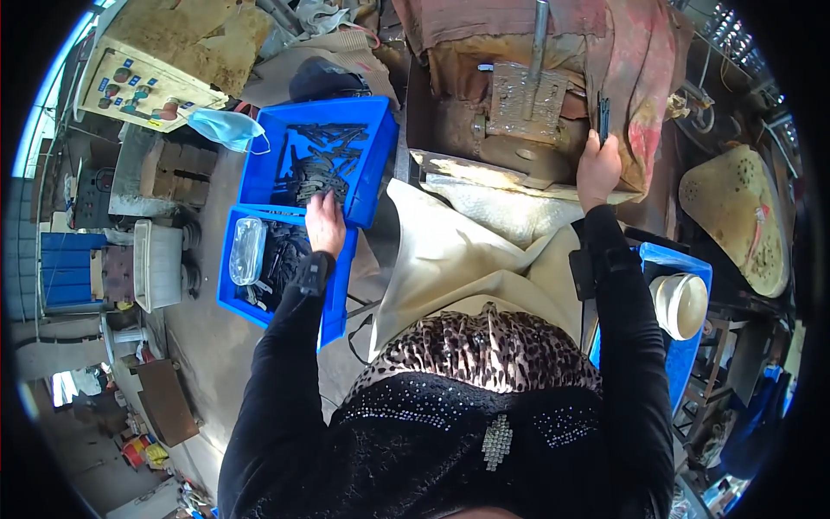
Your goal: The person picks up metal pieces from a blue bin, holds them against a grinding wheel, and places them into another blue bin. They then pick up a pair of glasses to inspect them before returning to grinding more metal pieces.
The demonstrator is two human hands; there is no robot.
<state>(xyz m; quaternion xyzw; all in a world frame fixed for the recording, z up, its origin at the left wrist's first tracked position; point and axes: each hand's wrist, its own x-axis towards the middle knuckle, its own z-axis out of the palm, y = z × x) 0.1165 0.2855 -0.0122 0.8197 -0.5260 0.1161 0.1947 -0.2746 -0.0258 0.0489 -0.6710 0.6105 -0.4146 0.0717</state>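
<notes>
My right hand point(598, 171) is closed around a slim dark metal piece point(603, 119), which points up and away from my fingers. It is beside a wet machine trough, near a reddish cloth point(635, 95) draped over the trough's right side. My left hand point(325, 225) reaches to the near edge of the far blue bin point(380, 164). Its fingers are slightly apart, with their tips at a heap of dark narrow metal pieces point(322, 169). Below that wrist is a nearer blue bin point(335, 298), with more dark pieces and a clear plastic container point(248, 251).
Inside the trough, a block point(523, 102) stands under a metal rod point(538, 43). A cream apron point(458, 251) spreads across my lap toward the trough. A control box point(138, 91) with a blue face mask point(226, 128) is at far left; a white bucket point(681, 307) at right.
</notes>
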